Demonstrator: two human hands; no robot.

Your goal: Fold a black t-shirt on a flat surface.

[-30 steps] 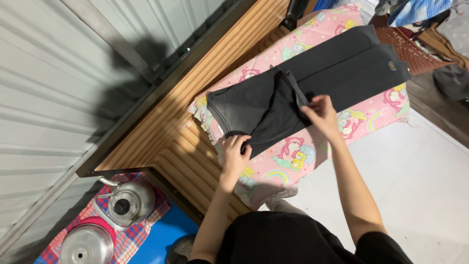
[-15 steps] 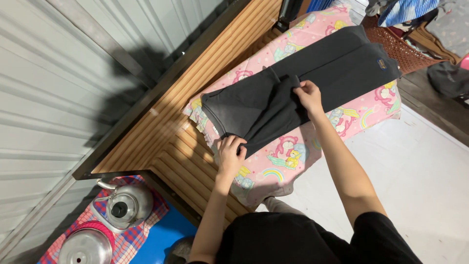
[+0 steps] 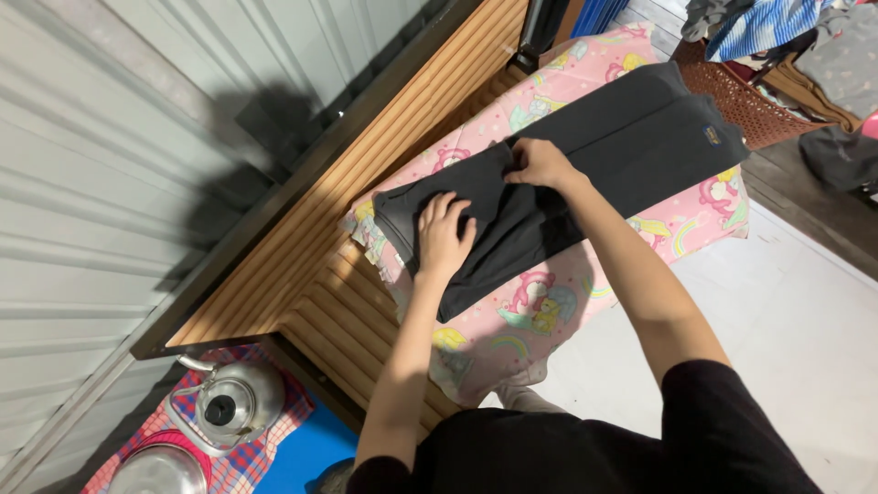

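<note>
We count two hands on the cloth, the left hand and the right hand; one dark garment; one pink cartoon-print sheet beneath it. Down by the floor we see one metal kettle and one round metal lid; one brown woven basket sits at top right.

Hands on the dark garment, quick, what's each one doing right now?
Left hand: open, pressed flat on the dark garment.
Right hand: closed, pinching a fold of the garment.
</note>
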